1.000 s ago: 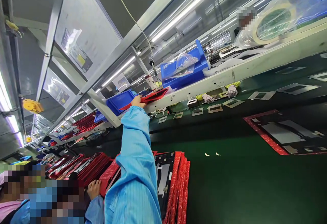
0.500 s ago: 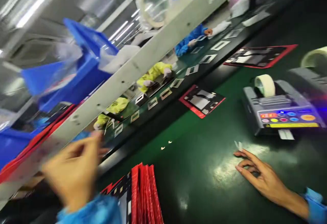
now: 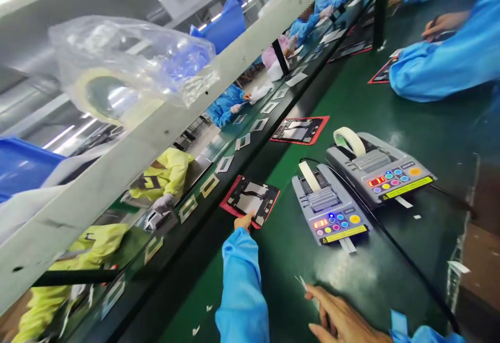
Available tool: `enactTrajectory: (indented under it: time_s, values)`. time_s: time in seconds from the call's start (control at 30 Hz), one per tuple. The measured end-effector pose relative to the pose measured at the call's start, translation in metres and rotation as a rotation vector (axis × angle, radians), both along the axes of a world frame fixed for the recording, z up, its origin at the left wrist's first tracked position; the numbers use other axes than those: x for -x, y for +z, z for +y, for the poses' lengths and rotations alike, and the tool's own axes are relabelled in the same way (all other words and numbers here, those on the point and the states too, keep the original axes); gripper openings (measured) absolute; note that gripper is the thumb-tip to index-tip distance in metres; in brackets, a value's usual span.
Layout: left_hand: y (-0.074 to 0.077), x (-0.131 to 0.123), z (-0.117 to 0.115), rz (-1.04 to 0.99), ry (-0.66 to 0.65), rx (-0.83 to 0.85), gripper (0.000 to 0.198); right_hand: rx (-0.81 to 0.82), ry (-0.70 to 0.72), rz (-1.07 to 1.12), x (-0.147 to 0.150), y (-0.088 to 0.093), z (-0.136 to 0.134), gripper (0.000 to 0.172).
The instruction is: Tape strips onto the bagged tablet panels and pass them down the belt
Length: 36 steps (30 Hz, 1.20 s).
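Note:
My left hand point(image 3: 245, 221), in a blue sleeve, reaches to the near edge of a black panel point(image 3: 252, 197) with a silver middle on a red sheet. Its fingertips touch or pinch that edge. My right hand point(image 3: 336, 311) is at the bottom, its thumb apart from the forefinger, with small pale tape strips point(image 3: 301, 282) at the forefinger tip. Ahead of it stand two grey tape dispensers, the nearer one point(image 3: 332, 212) with a short strip point(image 3: 347, 245) sticking out, the farther one point(image 3: 380, 168) with a strip too.
A second panel on red point(image 3: 300, 130) lies farther up the green table point(image 3: 312, 93). White frames lie along the conveyor point(image 3: 224, 164) at left. A black cable point(image 3: 410, 265) crosses at right. Co-workers in blue and yellow sleeves work around. A beam point(image 3: 164, 119) runs overhead.
The view has swung right and down the line. My left hand has gone from raised at the left to the near panel. The red stack is out of view; the second dispenser shows fully.

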<state>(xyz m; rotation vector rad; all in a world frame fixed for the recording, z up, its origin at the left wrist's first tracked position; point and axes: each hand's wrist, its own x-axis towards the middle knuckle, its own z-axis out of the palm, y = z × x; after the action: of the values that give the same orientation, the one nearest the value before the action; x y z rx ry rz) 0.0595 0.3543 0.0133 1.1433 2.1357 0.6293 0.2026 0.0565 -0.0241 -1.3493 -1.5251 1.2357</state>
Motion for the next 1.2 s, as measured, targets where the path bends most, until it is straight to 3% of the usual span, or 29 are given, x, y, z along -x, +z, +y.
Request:
enactTrajectory:
  time_s: [0.1,0.2,0.33,0.43,0.6,0.73,0.83,0.93,1.03,1.1,1.2]
  values:
    - [-0.005,0.004,0.003,-0.078,0.082,0.003,0.03,0.013,0.026,-0.023,-0.003,0.007,0.001,0.06]
    - [-0.002,0.009,-0.003,-0.143,0.122,-0.123,0.029,-0.004,0.033,-0.031,-0.003,0.006,0.001,0.063]
    - [0.007,0.025,-0.037,-0.239,0.188,-0.301,0.023,-0.108,-0.018,-0.012,-0.001,-0.003,-0.001,0.063]
    - [0.01,0.044,-0.092,-0.324,0.236,-0.342,0.024,-0.253,-0.062,-0.01,0.0,-0.007,-0.001,0.058]
    - [0.003,0.064,-0.228,-0.482,0.261,-0.277,0.033,-0.548,-0.266,0.035,-0.01,-0.006,0.0,0.049]
    - [-0.014,0.044,-0.326,-0.757,0.27,-0.176,0.042,-0.495,-0.475,0.07,-0.025,-0.004,-0.004,0.04]
    - [-0.023,0.033,-0.369,-0.835,0.236,-0.179,0.043,-0.394,-0.427,0.084,-0.035,-0.004,-0.003,0.028]
    - [-0.021,0.042,-0.399,-0.571,0.14,-0.137,0.04,-0.214,-0.245,0.094,-0.039,0.002,0.001,0.022]
    - [-0.011,0.055,-0.42,0.013,0.025,-0.181,0.033,-0.054,-0.015,0.068,-0.037,0.015,0.01,0.03]
    - [-0.005,0.051,-0.424,0.31,-0.172,-0.301,0.024,0.013,0.141,0.054,-0.03,0.023,0.019,0.033]
    - [-0.004,0.03,-0.413,0.506,-0.541,-0.387,0.027,0.073,0.366,0.032,-0.013,0.027,0.037,0.035]
